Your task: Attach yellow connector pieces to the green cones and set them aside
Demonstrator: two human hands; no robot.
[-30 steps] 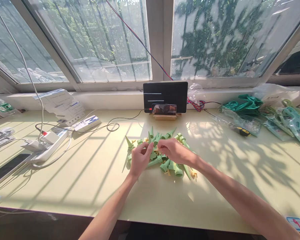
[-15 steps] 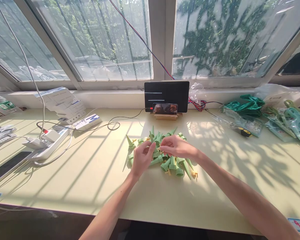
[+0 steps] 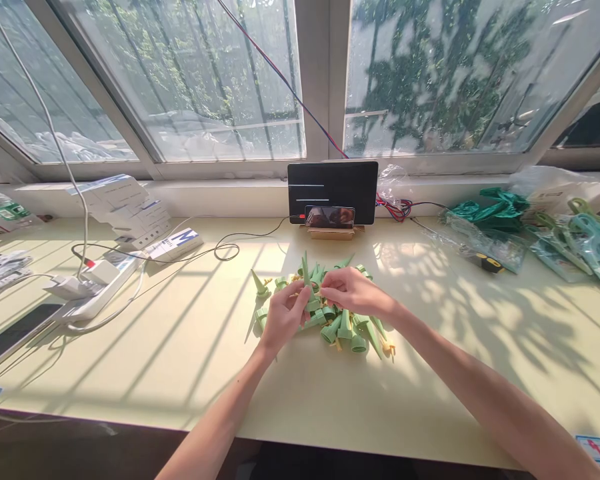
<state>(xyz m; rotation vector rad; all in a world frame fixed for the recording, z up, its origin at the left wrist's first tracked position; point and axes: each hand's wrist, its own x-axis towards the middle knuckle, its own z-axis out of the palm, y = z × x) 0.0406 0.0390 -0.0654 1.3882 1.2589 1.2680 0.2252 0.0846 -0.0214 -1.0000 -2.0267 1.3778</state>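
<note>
A pile of green cone-shaped plastic pieces, mixed with small yellow parts, lies on the pale table. Over it, my left hand has its fingers closed on a green cone, point upward. Close on the right, my right hand is pinched at the cone's side; whatever is between its fingertips is too small to make out. One upright green cone stands apart at the pile's left edge. A yellow part sticks out at the lower right.
Behind the pile a phone leans on a stand before a dark tablet. At left are a power strip with chargers, a white box and loose cables. Bagged items and a yellow-black cutter lie at right.
The green cone in my left hand now stands more plainly upright between the fingers. Both hands have shifted only slightly.
</note>
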